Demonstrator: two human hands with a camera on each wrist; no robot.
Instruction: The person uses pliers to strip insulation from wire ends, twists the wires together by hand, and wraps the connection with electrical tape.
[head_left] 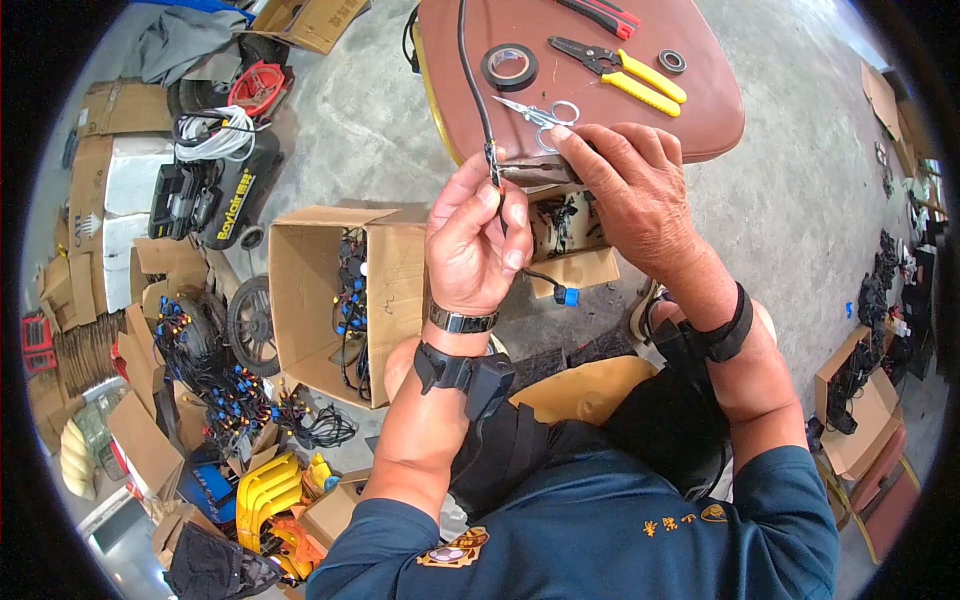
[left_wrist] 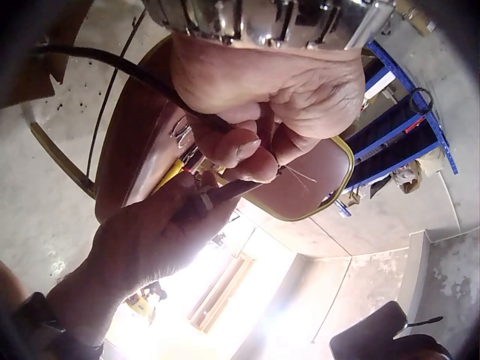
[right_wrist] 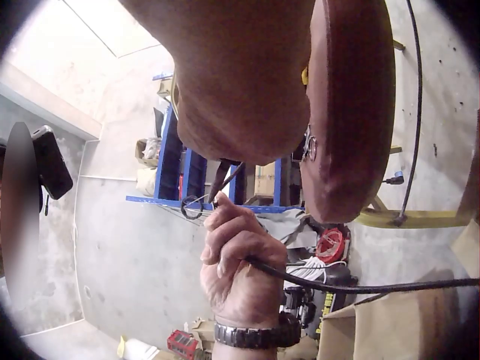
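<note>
My left hand (head_left: pixel 468 235) pinches the stripped end of a black cable (head_left: pixel 468 60) between thumb and fingers. Short bare wires (head_left: pixel 493 165) show at the fingertips, and fine strands (left_wrist: pixel 300 176) stick out in the left wrist view. In my right hand (head_left: pixel 640 190) is a dark, worn metal tool (head_left: pixel 538 171) with a tapered tip (right_wrist: pixel 218 182); its grip is hidden by the palm, and I cannot tell its kind. The tool's tip meets the cable beside the left fingers. Below hangs a lead with a blue connector (head_left: pixel 567 296).
On the brown padded seat (head_left: pixel 710 110) lie black tape (head_left: pixel 509 67), small scissors (head_left: pixel 545 118), yellow-handled wire strippers (head_left: pixel 620 75), a ring bearing (head_left: pixel 672 62) and a red tool (head_left: pixel 605 15). A cardboard box (head_left: pixel 395 300) of connectors stands at left, near a wheel (head_left: pixel 252 325).
</note>
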